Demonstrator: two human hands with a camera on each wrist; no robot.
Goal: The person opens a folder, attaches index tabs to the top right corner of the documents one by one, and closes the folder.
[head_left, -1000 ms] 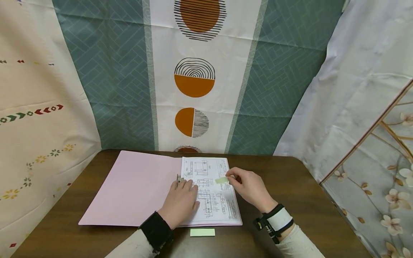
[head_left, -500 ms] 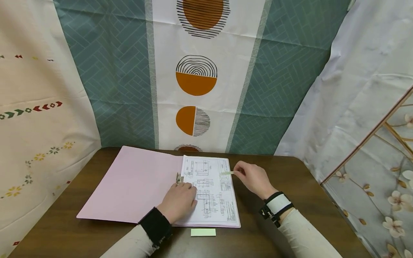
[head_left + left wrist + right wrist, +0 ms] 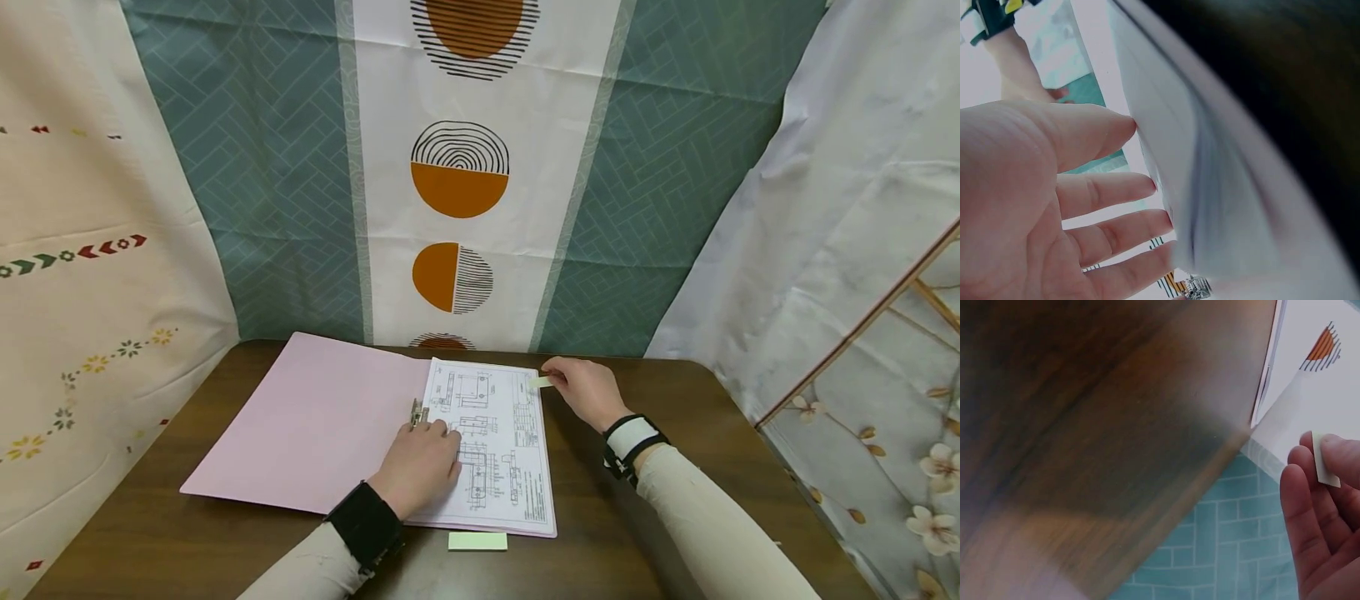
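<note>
Table (image 3: 187, 550), dark brown, wood-grained top. On it: one pink folder (image 3: 330, 417), lying open; one pale green pad (image 3: 477, 542), oblong, just beside the folder's near edge.

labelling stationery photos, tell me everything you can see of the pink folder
The pink folder looks like card and lies open on the dark wooden table. Its bare cover spreads to the left; a metal clip sits near the fold. White technical-drawing sheets cover the other half, leaving a thin pink edge visible; the left hand rests on the sheets.
</note>
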